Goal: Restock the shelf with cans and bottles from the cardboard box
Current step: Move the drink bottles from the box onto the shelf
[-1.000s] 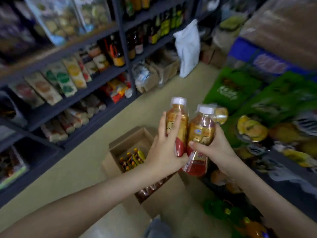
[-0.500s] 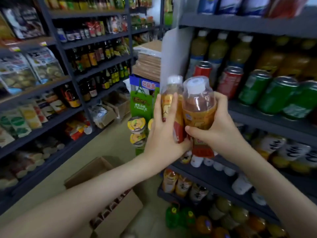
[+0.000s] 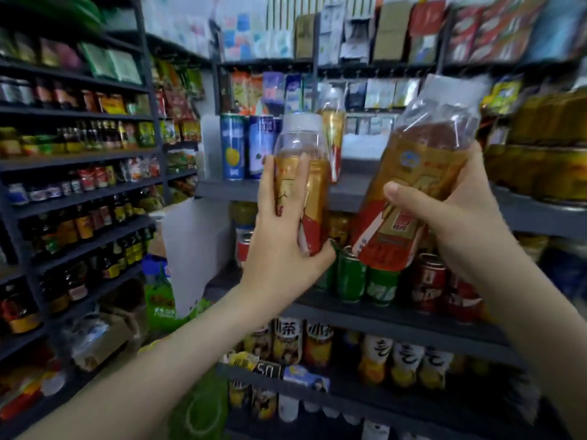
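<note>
- Dark metal shelving packed with drinks and snacks fills the shop on every side; the near unit stands straight ahead.
- Left bottle [image 3: 301,182], amber drink with a white cap and gold-and-red label, is held upright in front of the upper shelf [image 3: 222,188].
- Left hand [image 3: 279,249] grasps it from the side: fingers [image 3: 266,188] lie flat up the label, the thumb curls under the base.
- Right bottle [image 3: 422,185], same kind, tilts with its cap up and to the right, its bottom hanging just above the green cans [image 3: 352,274].
- Right hand [image 3: 457,217] is clenched around its label, thumb across the front, the other fingers hidden behind.
- Both bottles are in the air, apart from each other, touching no shelf.
- Behind them on the upper shelf stand blue cans [image 3: 233,147] and one more amber bottle.
- Red cans [image 3: 428,284] sit beside the green ones on the middle shelf [image 3: 381,315].
- Yellow-labelled bottles [image 3: 406,360] line the shelf below.
- Edges of the view are blurred.
</note>
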The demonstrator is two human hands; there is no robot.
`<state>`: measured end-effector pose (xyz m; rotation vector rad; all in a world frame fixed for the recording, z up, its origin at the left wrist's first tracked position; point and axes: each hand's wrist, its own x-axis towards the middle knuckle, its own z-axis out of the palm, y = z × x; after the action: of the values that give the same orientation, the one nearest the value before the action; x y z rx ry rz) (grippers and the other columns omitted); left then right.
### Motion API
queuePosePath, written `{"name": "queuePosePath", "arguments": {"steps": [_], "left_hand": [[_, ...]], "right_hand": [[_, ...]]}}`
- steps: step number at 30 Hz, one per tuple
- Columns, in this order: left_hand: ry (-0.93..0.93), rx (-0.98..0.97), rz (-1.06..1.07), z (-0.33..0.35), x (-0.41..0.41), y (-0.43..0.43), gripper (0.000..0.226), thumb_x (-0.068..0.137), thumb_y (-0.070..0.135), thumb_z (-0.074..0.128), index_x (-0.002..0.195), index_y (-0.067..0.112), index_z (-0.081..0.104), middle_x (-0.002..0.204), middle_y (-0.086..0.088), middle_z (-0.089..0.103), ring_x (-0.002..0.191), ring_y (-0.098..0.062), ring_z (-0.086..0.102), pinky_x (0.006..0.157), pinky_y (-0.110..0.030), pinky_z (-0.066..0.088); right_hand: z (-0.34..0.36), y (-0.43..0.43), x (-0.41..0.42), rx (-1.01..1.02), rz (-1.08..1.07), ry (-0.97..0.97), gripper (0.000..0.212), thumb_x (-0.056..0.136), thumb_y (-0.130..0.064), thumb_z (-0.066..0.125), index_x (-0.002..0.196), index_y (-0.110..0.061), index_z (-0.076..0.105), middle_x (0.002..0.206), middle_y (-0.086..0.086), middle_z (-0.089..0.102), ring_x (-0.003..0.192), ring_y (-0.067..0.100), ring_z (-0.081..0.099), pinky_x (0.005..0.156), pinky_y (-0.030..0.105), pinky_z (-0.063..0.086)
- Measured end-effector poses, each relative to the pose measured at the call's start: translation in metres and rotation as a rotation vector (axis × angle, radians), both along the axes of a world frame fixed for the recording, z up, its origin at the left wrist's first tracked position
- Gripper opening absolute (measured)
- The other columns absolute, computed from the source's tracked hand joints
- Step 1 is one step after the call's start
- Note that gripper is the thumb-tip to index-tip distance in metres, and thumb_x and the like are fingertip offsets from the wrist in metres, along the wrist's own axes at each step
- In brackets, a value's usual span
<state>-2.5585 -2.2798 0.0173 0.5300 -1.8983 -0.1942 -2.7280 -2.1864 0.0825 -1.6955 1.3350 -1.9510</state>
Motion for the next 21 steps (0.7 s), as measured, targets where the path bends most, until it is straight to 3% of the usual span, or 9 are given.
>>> {"name": "queuePosePath", "arguments": {"steps": [2,5,8,11,13,15,18,21], "left_hand": [[0.046,-0.026,0.018,0.011,-0.011,-0.012,0.106,0.076,0.016,0.076,0.147,0.045,0.002,0.158,0.007,-0.014,0.123,0.028,0.016,0.073,0.005,0.037],[0.096,-0.062,0.064,0.024,-0.017,-0.036,0.108,0.076,0.022,0.074,0.144,0.051,-0.004,0.157,0.01,-0.015,0.122,0.019,0.027,0.074,0.003,0.037],[0.124,-0.11,0.106,0.034,-0.015,-0.063,0.109,0.076,0.022,0.074,0.144,0.052,-0.006,0.155,0.013,-0.016,0.126,0.02,0.016,0.078,0.001,0.037],[0.133,-0.15,0.185,0.043,-0.011,-0.086,0.111,0.075,0.019,0.076,0.145,0.048,-0.006,0.155,0.008,-0.013,0.122,0.026,0.004,0.079,0.002,0.036],[0.143,-0.143,0.232,0.048,-0.009,-0.095,0.112,0.075,0.02,0.076,0.144,0.051,-0.007,0.158,0.005,-0.014,0.14,0.003,0.011,0.091,-0.019,0.046],[0.145,-0.117,0.249,0.052,-0.007,-0.101,0.113,0.074,0.02,0.075,0.143,0.055,-0.007,0.158,0.009,-0.016,0.145,-0.019,0.015,0.097,-0.04,0.049],[0.128,-0.109,0.261,0.053,-0.005,-0.109,0.113,0.074,0.021,0.075,0.143,0.056,-0.008,0.155,0.017,-0.017,0.143,-0.026,0.024,0.092,-0.046,0.052],[0.122,-0.097,0.284,0.053,-0.007,-0.117,0.111,0.073,0.024,0.073,0.145,0.054,-0.006,0.155,0.018,-0.017,0.14,-0.03,0.031,0.09,-0.049,0.052]], "right_hand": [[0.019,-0.009,-0.018,-0.042,-0.032,-0.005,0.065,0.068,-0.023,0.083,0.115,-0.032,0.038,0.115,-0.003,0.061,0.104,0.009,0.064,0.084,0.032,0.055],[0.038,-0.036,-0.033,-0.057,-0.064,-0.007,0.06,0.075,-0.014,0.077,0.117,-0.028,0.036,0.115,-0.002,0.059,0.101,0.008,0.065,0.079,0.027,0.056],[0.048,-0.08,-0.038,-0.015,-0.065,-0.023,0.063,0.074,-0.012,0.079,0.119,-0.017,0.035,0.109,0.001,0.061,0.092,0.009,0.068,0.072,0.027,0.058],[0.055,-0.127,-0.031,0.027,-0.071,-0.009,0.066,0.074,-0.015,0.081,0.119,-0.017,0.033,0.107,0.0,0.059,0.091,0.009,0.066,0.071,0.025,0.058],[0.056,-0.155,-0.024,0.046,-0.056,-0.014,0.069,0.074,-0.015,0.081,0.122,-0.016,0.031,0.108,0.001,0.057,0.091,0.009,0.064,0.07,0.021,0.057],[0.055,-0.178,-0.017,0.059,-0.034,-0.008,0.072,0.074,-0.014,0.081,0.125,-0.013,0.03,0.11,0.004,0.057,0.091,0.009,0.063,0.068,0.019,0.056],[0.05,-0.21,-0.012,0.058,-0.049,0.036,0.073,0.07,-0.017,0.084,0.122,-0.014,0.033,0.113,0.006,0.055,0.097,0.014,0.062,0.081,0.03,0.056],[0.046,-0.232,-0.015,0.097,-0.055,0.058,0.085,0.057,-0.036,0.087,0.121,-0.02,0.033,0.118,0.008,0.053,0.102,0.019,0.06,0.089,0.042,0.054]]}}
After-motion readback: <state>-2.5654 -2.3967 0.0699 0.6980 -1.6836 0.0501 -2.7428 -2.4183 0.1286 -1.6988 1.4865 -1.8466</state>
